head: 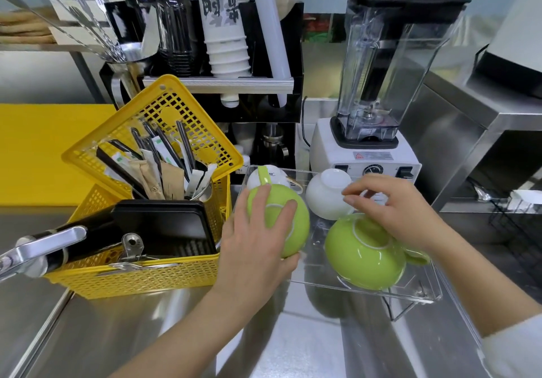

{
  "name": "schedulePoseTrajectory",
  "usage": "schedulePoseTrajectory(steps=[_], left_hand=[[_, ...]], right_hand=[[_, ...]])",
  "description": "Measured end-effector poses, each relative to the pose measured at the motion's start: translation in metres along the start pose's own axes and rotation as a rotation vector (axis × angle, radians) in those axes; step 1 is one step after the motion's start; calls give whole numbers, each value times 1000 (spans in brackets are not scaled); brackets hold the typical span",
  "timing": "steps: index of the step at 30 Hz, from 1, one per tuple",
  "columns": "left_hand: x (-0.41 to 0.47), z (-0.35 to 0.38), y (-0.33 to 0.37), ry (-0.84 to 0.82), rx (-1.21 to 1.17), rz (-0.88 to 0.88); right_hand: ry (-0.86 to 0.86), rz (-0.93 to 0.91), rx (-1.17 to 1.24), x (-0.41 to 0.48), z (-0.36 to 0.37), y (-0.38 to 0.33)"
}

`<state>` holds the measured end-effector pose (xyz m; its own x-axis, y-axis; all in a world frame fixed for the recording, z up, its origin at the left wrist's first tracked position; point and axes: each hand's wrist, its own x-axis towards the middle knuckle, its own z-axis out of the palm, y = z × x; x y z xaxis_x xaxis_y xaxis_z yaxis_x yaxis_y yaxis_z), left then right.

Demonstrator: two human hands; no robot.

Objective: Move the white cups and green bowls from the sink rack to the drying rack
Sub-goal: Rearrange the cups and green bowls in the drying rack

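A clear acrylic rack [416, 292] over the steel sink holds upturned crockery. My left hand [258, 242] grips an upturned green bowl [296, 231] at the rack's left side, tilted. A second green bowl [363, 257] lies upturned at the rack's front right. My right hand [396, 204] hovers over it with fingers spread and empty, fingertips near a white cup [325, 195] standing upturned behind. Another white cup [269, 175] with a green handle sits at the back left, partly hidden by the held bowl.
A yellow mesh basket [146, 278] with cutlery, a black tray and a tilted yellow lid stands left of the rack. A blender [369, 143] stands behind it. Black holders with paper cups are at the back. A dark wire rack [516, 231] is at the far right.
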<state>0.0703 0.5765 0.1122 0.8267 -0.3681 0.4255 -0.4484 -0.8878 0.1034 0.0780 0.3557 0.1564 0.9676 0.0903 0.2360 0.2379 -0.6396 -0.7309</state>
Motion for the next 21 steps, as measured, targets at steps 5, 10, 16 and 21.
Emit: schedulePoseTrajectory(steps=[5, 10, 16, 21], left_hand=[[-3, 3, -8, 109, 1, 212], [-3, 8, -14, 159, -8, 334], [4, 14, -37, 147, -120, 480], [7, 9, -41, 53, -144, 497]], right_hand=[[-27, 7, 262, 30, 9, -32], [-230, -92, 250, 57, 24, -42], [-279, -479, -265, 64, 24, -48], [-283, -451, -367, 68, 18, -51]])
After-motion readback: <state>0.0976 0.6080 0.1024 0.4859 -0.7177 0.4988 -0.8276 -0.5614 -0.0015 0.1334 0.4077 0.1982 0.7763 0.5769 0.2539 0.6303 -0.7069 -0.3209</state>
